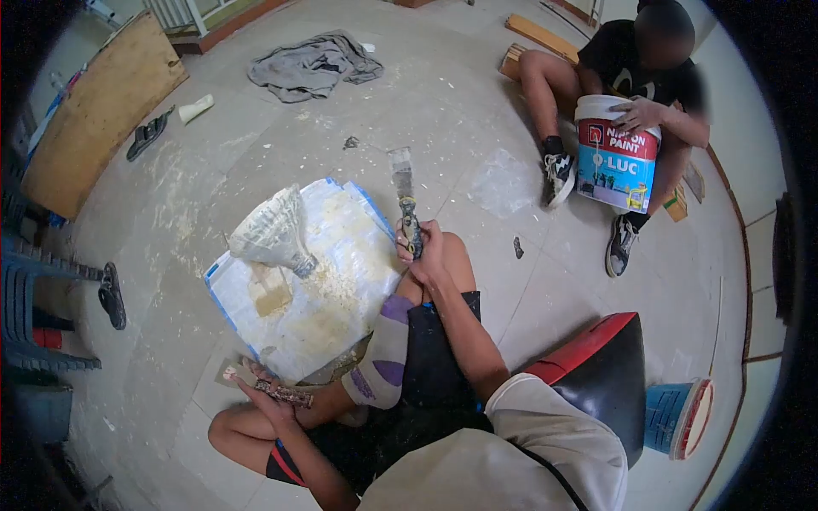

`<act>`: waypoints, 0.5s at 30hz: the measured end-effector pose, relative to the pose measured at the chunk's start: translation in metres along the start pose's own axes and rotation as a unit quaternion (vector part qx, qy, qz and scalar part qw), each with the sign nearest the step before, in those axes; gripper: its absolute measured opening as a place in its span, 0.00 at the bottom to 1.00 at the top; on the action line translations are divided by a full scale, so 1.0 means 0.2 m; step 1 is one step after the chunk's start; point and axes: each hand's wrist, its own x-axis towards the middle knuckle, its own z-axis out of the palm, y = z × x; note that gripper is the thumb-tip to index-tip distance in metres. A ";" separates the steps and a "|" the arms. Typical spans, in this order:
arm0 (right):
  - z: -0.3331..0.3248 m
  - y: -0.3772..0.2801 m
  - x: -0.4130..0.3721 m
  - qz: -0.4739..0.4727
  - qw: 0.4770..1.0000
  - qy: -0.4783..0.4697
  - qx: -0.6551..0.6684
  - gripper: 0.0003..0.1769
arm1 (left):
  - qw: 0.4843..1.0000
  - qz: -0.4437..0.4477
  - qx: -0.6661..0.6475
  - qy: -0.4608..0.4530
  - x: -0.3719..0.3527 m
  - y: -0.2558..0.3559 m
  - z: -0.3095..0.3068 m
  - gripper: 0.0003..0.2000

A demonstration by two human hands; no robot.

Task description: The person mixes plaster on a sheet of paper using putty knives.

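My right hand [430,253] is closed around the dark handle of a putty knife [409,217], its worn blade pointing up and away from me. In my left hand [274,404], low by my bent knee, is a second scraper [284,393] with a crusted handle and a flat blade. Between my hands and the far floor lies a white sheet with blue edges [247,319], strewn with pale crumbs. On it rests a whitish, crusted, flared object [271,230], tilted, narrow end toward me. Beside that is a small beige block [272,294].
A seated person [673,77] at the right holds a Nippon Paint bucket [618,166]. A blue pail [677,417] and a red-black cushion [596,366] lie at my right. Grey cloth [311,66], slippers [112,296], a wooden board [106,111] and stacked chairs [38,289] surround the sheet.
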 end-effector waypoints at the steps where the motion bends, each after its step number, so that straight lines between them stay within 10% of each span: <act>1: 0.01 -0.01 0.00 0.016 1.000 -0.003 0.004 0.21 | 1.000 -0.002 0.016 0.017 0.00 -0.01 0.03 0.24; 15: -0.03 0.01 0.01 -0.029 0.995 -0.003 0.099 0.22 | 0.996 -0.029 0.009 0.080 0.02 0.00 0.07 0.16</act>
